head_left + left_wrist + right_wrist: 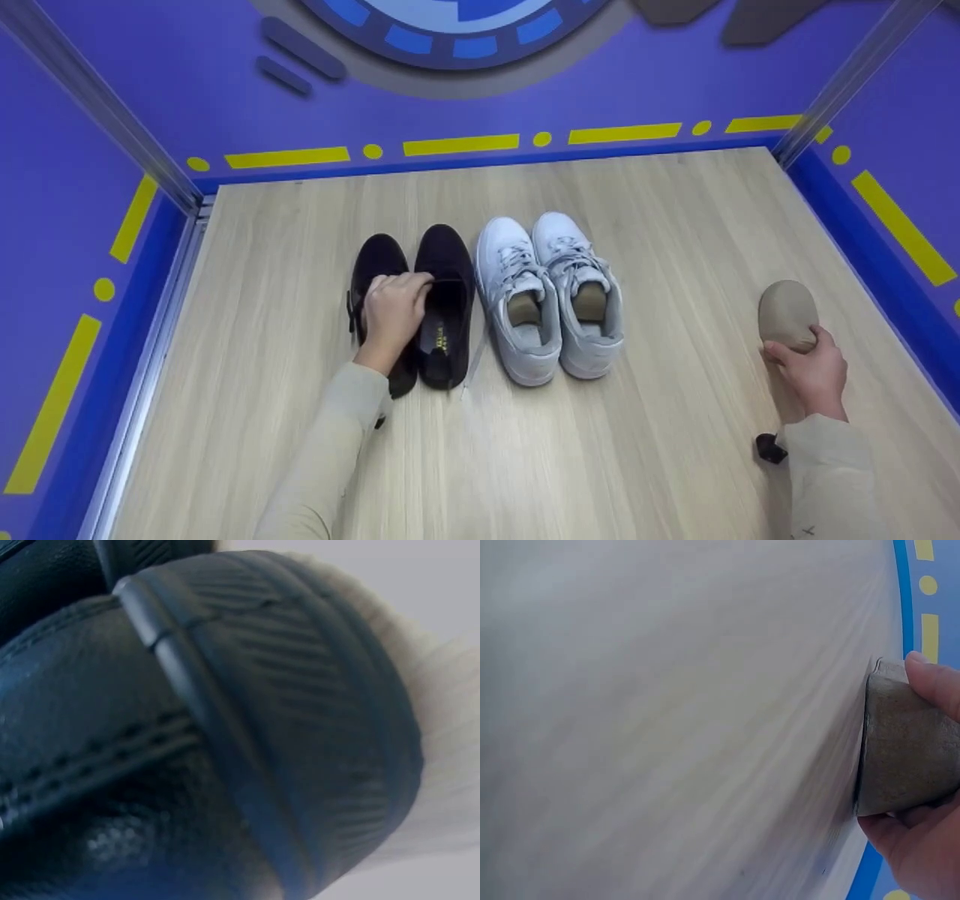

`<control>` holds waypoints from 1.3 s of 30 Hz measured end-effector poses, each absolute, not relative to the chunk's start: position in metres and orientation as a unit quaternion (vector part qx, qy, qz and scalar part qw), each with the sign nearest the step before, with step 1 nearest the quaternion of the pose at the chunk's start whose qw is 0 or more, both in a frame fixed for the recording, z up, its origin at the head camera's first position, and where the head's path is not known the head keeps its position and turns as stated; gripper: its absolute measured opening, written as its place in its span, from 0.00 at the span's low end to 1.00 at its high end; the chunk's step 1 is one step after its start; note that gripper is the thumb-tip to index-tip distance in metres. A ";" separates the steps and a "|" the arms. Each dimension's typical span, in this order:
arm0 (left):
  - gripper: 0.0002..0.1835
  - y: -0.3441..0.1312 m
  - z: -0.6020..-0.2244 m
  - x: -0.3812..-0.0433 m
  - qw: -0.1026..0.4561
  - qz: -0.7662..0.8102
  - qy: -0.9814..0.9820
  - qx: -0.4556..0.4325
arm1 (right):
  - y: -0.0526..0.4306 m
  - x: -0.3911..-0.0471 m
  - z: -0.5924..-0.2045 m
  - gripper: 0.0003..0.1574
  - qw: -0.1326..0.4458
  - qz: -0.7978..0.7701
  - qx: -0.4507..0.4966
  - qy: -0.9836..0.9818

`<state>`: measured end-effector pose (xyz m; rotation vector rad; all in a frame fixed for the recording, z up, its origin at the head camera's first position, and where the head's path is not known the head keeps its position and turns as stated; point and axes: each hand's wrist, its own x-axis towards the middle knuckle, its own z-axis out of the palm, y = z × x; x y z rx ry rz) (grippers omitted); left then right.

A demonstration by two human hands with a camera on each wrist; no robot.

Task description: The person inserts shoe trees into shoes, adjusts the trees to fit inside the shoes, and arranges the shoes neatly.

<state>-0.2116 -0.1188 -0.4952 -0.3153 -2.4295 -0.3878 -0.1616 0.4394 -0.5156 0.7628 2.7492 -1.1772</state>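
Note:
A pair of black shoes with dark soles sits on the wooden tabletop, toes pointing away. My left hand (394, 307) lies over the opening of the left black shoe (381, 255) with curled fingers gripping it; the fingertips reach the rim of the right black shoe (444, 255). That hand is out of the left wrist view, where a black shoe heel (300, 690) fills the picture. At the far right, my right hand (814, 375) holds a beige rounded object (786, 311) between thumb and fingers. In the right wrist view, this object (907, 750) has a thin dark edge against the tabletop.
Right beside the black pair stand two white sneakers (517, 300) with grey laces, toes also away. The wooden tabletop (675, 225) is bounded by blue-purple panels (450, 112) with yellow marks behind and at both sides. A metal rail (142, 375) runs along the left edge.

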 end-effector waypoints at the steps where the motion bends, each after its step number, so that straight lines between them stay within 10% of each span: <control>1: 0.05 -0.119 -0.495 -0.212 0.326 -0.147 -0.926 -0.120 | 0.439 -0.162 -0.515 0.58 0.028 -0.382 0.249 0.890; 39: 0.06 -0.118 -0.495 -0.211 0.324 -0.149 -0.927 -0.116 | 0.407 -0.180 -0.501 0.56 0.016 -0.363 0.238 0.901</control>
